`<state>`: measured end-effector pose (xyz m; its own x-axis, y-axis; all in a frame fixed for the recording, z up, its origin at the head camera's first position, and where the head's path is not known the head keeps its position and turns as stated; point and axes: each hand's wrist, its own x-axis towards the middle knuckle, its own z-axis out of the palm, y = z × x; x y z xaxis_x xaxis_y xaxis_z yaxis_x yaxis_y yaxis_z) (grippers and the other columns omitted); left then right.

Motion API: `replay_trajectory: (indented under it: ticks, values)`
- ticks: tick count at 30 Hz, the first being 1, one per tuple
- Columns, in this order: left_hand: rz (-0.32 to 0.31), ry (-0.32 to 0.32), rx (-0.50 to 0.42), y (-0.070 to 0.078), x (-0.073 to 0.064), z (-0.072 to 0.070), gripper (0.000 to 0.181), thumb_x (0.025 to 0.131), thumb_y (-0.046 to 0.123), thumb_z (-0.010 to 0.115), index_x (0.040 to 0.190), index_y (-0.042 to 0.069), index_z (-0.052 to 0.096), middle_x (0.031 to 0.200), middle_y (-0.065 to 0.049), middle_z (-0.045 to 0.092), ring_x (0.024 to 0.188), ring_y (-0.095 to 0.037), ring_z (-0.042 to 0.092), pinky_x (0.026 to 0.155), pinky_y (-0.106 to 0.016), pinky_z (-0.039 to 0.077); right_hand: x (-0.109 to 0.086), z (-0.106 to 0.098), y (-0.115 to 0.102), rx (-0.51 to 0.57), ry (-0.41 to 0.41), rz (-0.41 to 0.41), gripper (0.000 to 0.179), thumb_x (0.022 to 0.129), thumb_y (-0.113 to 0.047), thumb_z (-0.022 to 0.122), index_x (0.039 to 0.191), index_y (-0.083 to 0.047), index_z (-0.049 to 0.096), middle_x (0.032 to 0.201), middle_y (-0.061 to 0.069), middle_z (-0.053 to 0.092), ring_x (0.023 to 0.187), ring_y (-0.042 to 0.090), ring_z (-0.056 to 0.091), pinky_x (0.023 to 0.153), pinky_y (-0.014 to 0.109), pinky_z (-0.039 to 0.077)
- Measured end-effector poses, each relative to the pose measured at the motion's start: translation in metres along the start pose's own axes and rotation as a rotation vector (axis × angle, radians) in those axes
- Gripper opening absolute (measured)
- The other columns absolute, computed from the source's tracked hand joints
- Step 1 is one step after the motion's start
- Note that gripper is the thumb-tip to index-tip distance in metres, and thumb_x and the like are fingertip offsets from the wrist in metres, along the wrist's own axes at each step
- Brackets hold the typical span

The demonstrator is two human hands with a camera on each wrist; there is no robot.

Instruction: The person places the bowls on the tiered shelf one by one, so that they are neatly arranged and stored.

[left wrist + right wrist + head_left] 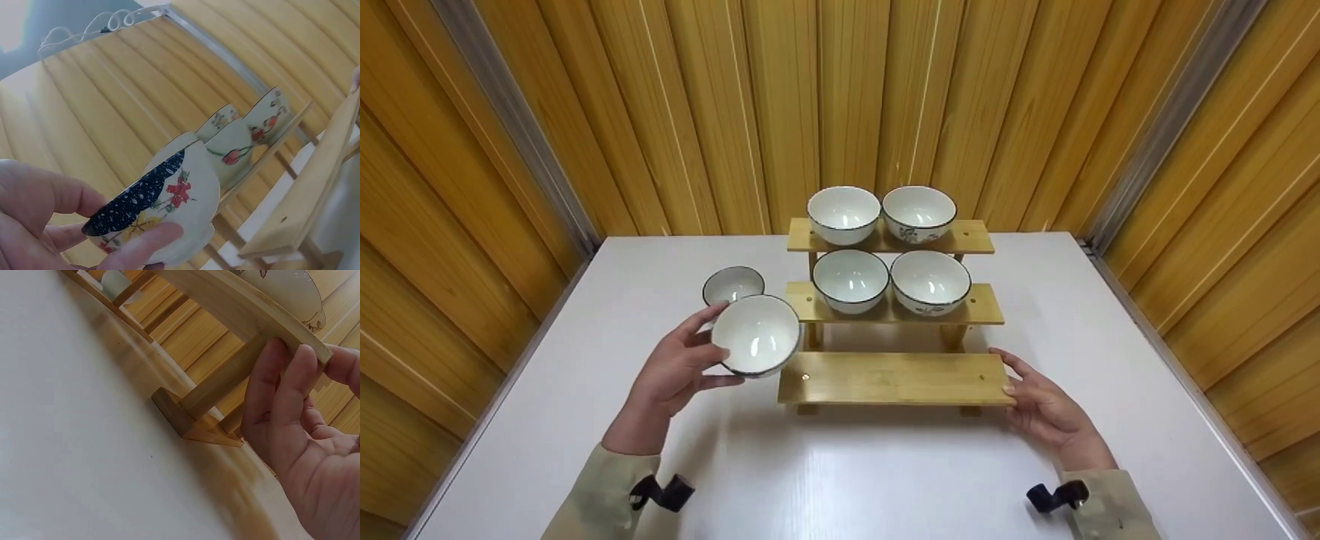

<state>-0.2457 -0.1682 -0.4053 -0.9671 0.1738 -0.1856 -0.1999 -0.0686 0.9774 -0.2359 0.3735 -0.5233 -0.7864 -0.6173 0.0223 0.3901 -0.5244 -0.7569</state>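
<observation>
In the head view my left hand (pixel 679 367) grips a white bowl (pixel 757 335) with a dark rim, held left of the stand's lowest board. The left wrist view shows red and yellow flowers and a dark speckled band on this bowl (pixel 185 208). My right hand (pixel 1046 409) pinches the right end of the lowest board of a three-step wooden stand (pixel 892 379). In the right wrist view its fingers (pixel 289 399) reach under that board. Two bowls (pixel 851 281) stand side by side on the middle step, and two more (pixel 844 214) on the top step.
Behind the held bowl, another bowl (pixel 733 283) sits on the white table (pixel 885 480), partly hidden. Wood-patterned walls (pixel 705 112) enclose the table at the back and both sides. Dark devices (pixel 664 493) are strapped at both wrists.
</observation>
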Motion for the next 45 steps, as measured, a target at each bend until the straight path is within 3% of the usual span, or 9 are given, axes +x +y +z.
replay_trajectory:
  ticks: [6,11,15,23,31,35,45]
  values:
    - [-0.04,-0.158,-0.035,-0.009,0.009,0.045,0.078,0.089,-0.012,0.055,0.16,0.015,0.036,0.152,-0.031,0.036,0.115,-0.037,0.06,0.084,-0.055,0.065,0.0,0.001,0.002,0.003,0.029,0.009,0.064,0.105,0.011,0.021,0.157,-0.025,0.03,0.143,0.003,0.056,0.11,0.018,0.068,0.082,0.021,0.062]
    - [-0.057,-0.254,-0.048,-0.013,0.019,0.08,0.077,0.088,-0.012,0.055,0.158,0.014,0.039,0.153,-0.031,0.037,0.116,-0.038,0.058,0.085,-0.056,0.064,-0.001,0.0,0.001,0.0,0.02,0.006,0.064,0.105,0.011,0.02,0.157,-0.025,0.032,0.144,0.003,0.057,0.109,0.017,0.068,0.081,0.021,0.061]
    - [-0.063,-0.303,-0.071,-0.016,0.028,0.108,0.077,0.087,-0.013,0.056,0.157,0.016,0.042,0.152,-0.029,0.038,0.113,-0.038,0.06,0.084,-0.054,0.065,-0.001,-0.001,0.0,0.019,-0.016,-0.006,0.066,0.105,0.012,0.017,0.159,-0.022,0.028,0.145,0.005,0.056,0.112,0.018,0.066,0.082,0.022,0.061]
    - [-0.059,-0.319,-0.103,-0.027,0.04,0.152,0.079,0.083,-0.016,0.059,0.155,0.013,0.044,0.149,-0.029,0.045,0.112,-0.039,0.063,0.082,-0.056,0.065,0.0,-0.001,0.0,0.03,-0.044,0.0,0.065,0.105,0.011,0.014,0.157,-0.023,0.031,0.142,0.006,0.056,0.111,0.019,0.067,0.084,0.023,0.062]
    - [-0.101,-0.318,-0.126,-0.036,0.046,0.183,0.079,0.083,-0.019,0.06,0.152,0.017,0.05,0.143,-0.024,0.051,0.096,-0.038,0.069,0.08,-0.054,0.066,0.0,0.0,0.0,0.018,-0.045,0.008,0.064,0.106,0.008,0.015,0.155,-0.026,0.035,0.143,0.004,0.058,0.116,0.019,0.067,0.088,0.022,0.061]
    - [-0.106,-0.311,-0.124,-0.038,0.05,0.194,0.078,0.083,-0.019,0.06,0.151,0.017,0.051,0.138,-0.023,0.053,0.097,-0.039,0.069,0.079,-0.052,0.066,0.001,-0.001,0.0,0.011,-0.076,-0.012,0.063,0.106,0.01,0.013,0.155,-0.024,0.035,0.141,0.006,0.059,0.118,0.021,0.068,0.091,0.024,0.061]
    - [-0.119,-0.309,-0.105,-0.04,0.056,0.2,0.076,0.087,-0.016,0.062,0.152,0.02,0.05,0.131,-0.02,0.057,0.086,-0.029,0.071,0.074,-0.041,0.068,0.001,-0.002,-0.001,0.002,-0.097,-0.012,0.067,0.104,0.011,0.013,0.157,-0.024,0.036,0.139,0.005,0.057,0.116,0.019,0.067,0.091,0.024,0.061]
